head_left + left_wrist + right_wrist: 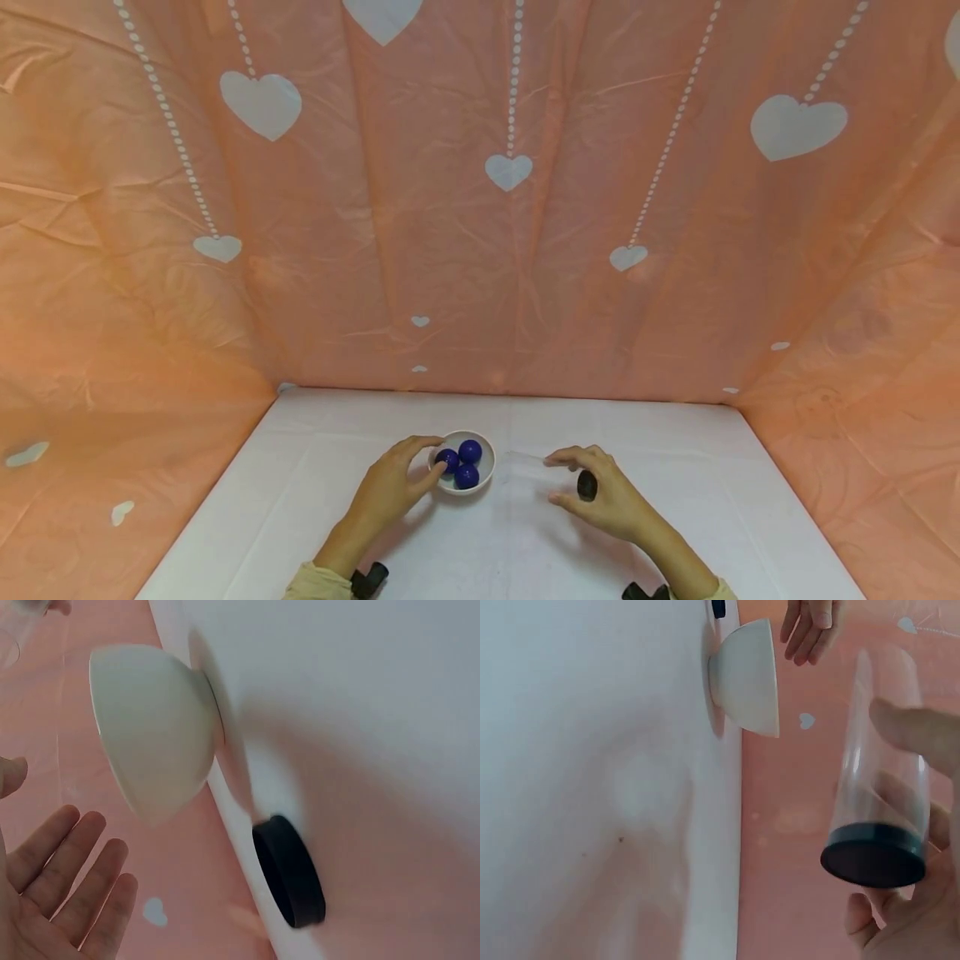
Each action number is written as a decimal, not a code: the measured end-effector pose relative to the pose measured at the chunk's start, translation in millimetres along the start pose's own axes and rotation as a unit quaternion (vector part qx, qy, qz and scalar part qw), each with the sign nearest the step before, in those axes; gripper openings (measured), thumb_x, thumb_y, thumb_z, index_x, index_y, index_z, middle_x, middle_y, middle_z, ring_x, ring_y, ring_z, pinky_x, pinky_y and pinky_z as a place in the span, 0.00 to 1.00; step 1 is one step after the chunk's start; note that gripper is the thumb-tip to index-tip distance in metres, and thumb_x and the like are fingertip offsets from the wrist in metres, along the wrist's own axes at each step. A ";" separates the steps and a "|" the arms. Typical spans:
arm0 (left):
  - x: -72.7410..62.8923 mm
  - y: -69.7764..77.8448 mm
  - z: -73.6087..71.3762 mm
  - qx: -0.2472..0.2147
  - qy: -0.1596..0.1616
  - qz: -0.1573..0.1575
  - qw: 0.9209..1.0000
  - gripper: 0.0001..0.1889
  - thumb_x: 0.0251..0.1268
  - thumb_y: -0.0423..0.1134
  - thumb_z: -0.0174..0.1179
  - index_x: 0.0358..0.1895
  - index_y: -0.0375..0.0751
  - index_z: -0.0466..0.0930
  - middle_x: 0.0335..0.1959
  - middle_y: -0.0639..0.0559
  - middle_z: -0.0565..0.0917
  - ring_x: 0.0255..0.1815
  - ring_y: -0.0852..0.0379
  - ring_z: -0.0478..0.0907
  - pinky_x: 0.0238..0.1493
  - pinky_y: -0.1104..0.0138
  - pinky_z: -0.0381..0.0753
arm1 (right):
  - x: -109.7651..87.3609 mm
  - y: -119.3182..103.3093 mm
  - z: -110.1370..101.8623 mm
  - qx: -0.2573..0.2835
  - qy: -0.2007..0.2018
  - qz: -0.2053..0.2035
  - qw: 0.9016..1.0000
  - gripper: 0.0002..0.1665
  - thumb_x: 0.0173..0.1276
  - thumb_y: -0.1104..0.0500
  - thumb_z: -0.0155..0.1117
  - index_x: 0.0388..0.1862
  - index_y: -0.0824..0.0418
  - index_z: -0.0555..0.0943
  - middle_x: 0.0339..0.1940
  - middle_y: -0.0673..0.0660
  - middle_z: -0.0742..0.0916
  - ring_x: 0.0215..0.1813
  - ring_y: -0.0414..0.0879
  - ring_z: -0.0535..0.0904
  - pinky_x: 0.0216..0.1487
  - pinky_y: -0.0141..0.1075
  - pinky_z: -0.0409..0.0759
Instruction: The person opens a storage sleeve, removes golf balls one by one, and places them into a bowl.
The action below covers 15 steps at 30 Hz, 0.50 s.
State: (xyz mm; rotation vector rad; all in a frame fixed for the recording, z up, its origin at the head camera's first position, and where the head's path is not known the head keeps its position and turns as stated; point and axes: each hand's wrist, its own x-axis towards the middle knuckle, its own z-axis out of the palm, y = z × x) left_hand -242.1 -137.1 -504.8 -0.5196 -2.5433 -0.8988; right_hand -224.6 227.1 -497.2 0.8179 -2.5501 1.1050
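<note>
A white bowl (462,492) with three dark blue balls (467,476) in it stands on the white table. My left hand (393,485) is over the bowl's left side, its fingers (90,862) fairly straight and holding nothing. In the left wrist view the bowl (154,731) shows from the side, with a gap between it and the fingers. My right hand (603,496), right of the bowl, grips a clear plastic tube (885,765) with a black cap (874,859) on one end. Its thumb and fingers lie around the tube, raised above the table.
A black round lid (292,874) rests on the table near the bowl, hidden by my left hand in the head view. Orange sheeting (465,275) with white hearts stands at the back and both sides of the white table (495,550).
</note>
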 end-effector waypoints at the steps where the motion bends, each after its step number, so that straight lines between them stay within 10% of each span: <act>1: -0.1 -1.0 -2.0 0.004 0.001 -0.001 1.000 0.20 0.71 0.46 0.73 0.63 0.50 0.86 0.60 0.54 0.88 0.64 0.45 0.84 0.63 0.45 0.86 | -0.5 1.6 0.8 0.002 0.001 0.004 1.000 0.28 0.65 0.52 0.84 0.63 0.44 0.85 0.55 0.39 0.86 0.53 0.46 0.79 0.55 0.42 0.79; 15: -1.8 -22.6 -21.0 0.075 -0.031 0.023 0.996 0.30 0.69 0.52 0.74 0.69 0.42 0.82 0.67 0.44 0.85 0.69 0.40 0.80 0.72 0.41 0.78 | -11.0 8.9 3.5 0.061 -0.021 0.017 0.998 0.28 0.70 0.51 0.79 0.65 0.51 0.79 0.60 0.51 0.87 0.59 0.49 0.86 0.65 0.45 0.84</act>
